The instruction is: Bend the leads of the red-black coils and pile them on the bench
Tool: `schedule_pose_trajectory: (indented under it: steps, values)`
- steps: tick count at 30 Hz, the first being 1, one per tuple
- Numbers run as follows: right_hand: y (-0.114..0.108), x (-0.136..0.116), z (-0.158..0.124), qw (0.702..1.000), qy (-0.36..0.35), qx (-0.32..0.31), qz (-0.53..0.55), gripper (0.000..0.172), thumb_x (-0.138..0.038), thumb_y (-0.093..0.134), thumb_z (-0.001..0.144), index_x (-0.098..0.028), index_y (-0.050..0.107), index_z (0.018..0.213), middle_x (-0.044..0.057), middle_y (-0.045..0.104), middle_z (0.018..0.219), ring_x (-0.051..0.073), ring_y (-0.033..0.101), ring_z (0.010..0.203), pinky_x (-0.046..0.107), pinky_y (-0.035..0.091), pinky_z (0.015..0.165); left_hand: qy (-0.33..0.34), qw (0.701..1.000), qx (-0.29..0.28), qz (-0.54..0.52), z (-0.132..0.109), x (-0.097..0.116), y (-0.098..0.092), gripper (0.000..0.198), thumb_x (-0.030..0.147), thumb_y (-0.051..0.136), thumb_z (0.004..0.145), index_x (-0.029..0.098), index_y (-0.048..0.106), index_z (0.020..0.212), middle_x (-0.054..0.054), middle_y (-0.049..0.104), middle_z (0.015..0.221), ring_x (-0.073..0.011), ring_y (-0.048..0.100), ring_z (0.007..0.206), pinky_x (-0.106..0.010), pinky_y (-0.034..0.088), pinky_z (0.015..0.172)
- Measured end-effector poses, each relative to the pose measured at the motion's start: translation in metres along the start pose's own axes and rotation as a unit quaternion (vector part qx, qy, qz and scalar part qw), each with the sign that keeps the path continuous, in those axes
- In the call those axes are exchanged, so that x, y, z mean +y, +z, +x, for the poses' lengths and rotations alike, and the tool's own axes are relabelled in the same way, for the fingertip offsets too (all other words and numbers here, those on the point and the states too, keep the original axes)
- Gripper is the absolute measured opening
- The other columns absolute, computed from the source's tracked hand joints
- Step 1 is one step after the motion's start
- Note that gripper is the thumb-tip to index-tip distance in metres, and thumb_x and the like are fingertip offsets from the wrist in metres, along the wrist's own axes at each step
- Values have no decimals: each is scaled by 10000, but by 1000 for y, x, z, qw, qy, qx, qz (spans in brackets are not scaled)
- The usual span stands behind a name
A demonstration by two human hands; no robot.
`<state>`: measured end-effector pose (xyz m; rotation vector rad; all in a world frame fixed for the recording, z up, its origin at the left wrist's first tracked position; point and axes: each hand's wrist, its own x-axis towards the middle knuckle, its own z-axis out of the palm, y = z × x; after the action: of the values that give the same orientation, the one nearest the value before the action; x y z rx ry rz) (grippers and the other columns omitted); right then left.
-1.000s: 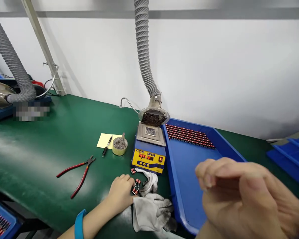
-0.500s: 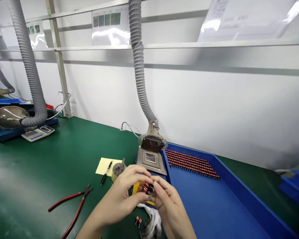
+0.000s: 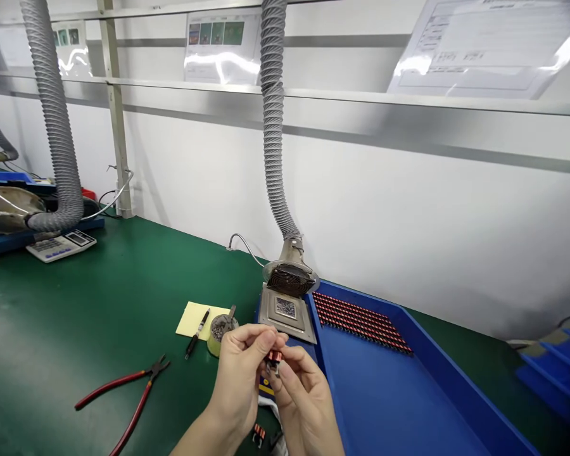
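A small copper-wound coil (image 3: 274,356) with a black base is pinched between my two hands, in front of the solder pot. My left hand (image 3: 241,373) holds its upper left side with thumb and fingers closed. From the right, the fingertips of my right hand (image 3: 304,389) close on it too, and they hide part of it. Another such coil (image 3: 259,434) lies on the green bench below my hands. Beside it, a white cloth (image 3: 280,443) shows partly behind my right wrist. Behind my hands stands the solder pot (image 3: 285,316) with its square metal top.
Right of my hands, a blue tray (image 3: 370,392) bears rows of coils (image 3: 361,321) at its far end. Red-handled pliers (image 3: 145,379) lie spread at left, near a pen (image 3: 197,334), a yellow notepad (image 3: 190,316) and a small jar (image 3: 217,335). A fume hose (image 3: 274,139) hangs over the pot.
Both hands have shifted slightly left and the coil has been turned between the fingers. My left thumb has moved up onto its top. The camera view has shifted a little.
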<state>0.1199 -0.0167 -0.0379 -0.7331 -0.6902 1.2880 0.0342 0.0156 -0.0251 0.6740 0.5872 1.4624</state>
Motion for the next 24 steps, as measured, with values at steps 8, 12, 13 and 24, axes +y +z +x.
schedule_pose_trajectory:
  steps: [8,12,13,24]
  values:
    - [3,2,-1,994,42,3,104,241,-283,903,632,-258,731,798,-13,707,912,119,680,786,200,550,756,34,998,-42,26,-2,19,-13,443,468,888,633,244,749,990,-27,757,996,-186,662,1069,-246,494,970]
    - [-8,-1,3,998,-19,-11,63,235,-316,848,710,-267,687,874,-1,673,917,144,670,849,238,546,782,-15,970,-172,173,-10,12,-7,530,492,757,795,220,641,1234,-96,694,1199,-245,614,1146,-328,477,995]
    - [-13,-5,5,998,-54,-19,30,221,-334,829,730,-267,685,884,0,661,907,146,663,837,240,546,767,-15,969,-179,173,-12,12,-5,511,488,742,810,210,638,1225,-93,712,1142,-236,634,1095,-322,485,967]
    - [-32,-34,7,982,-69,-134,-117,253,-368,744,812,-193,717,631,-21,485,588,78,439,508,202,375,501,-113,929,-259,240,-19,21,-12,589,219,744,769,239,523,1314,-20,683,918,-183,618,860,-311,471,801]
